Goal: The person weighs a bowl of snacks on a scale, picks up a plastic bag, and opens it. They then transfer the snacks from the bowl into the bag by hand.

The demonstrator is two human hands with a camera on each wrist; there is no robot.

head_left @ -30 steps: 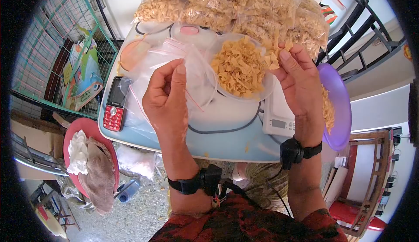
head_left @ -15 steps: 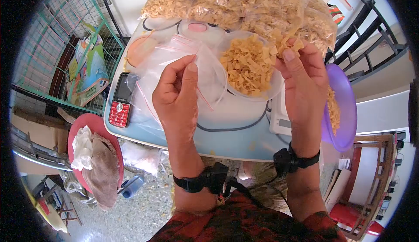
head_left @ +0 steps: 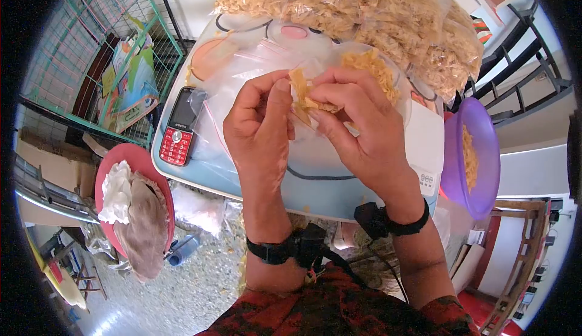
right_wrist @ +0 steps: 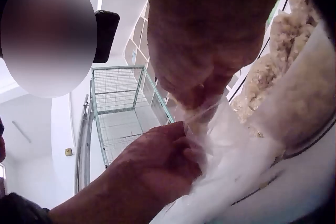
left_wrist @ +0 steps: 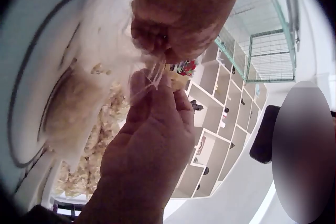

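Observation:
In the head view my left hand (head_left: 260,133) pinches the edge of a clear zip bag (right_wrist: 231,150), which hangs down from the fingers in the right wrist view. My right hand (head_left: 367,133) has come up against it, holding a few pale yellow, flat dried strips (head_left: 301,90) between thumb and fingers at the bag's edge. Behind the right hand, more yellow strips (head_left: 371,66) fill a translucent bowl, partly hidden by that hand. Other clear zip bags (head_left: 242,63) lie flat on the table under and beyond the left hand.
Filled bags of strips (head_left: 345,2) are piled along the table's far side. A red and black phone (head_left: 180,127) lies at the left edge. At the right are a white scale (head_left: 424,142) and a purple bowl (head_left: 488,160). A green wire cage (head_left: 91,51) stands left.
My right hand has moved left with the strips, from above the bowl to the left hand. The left hand keeps its pinch. The head view has shifted slightly.

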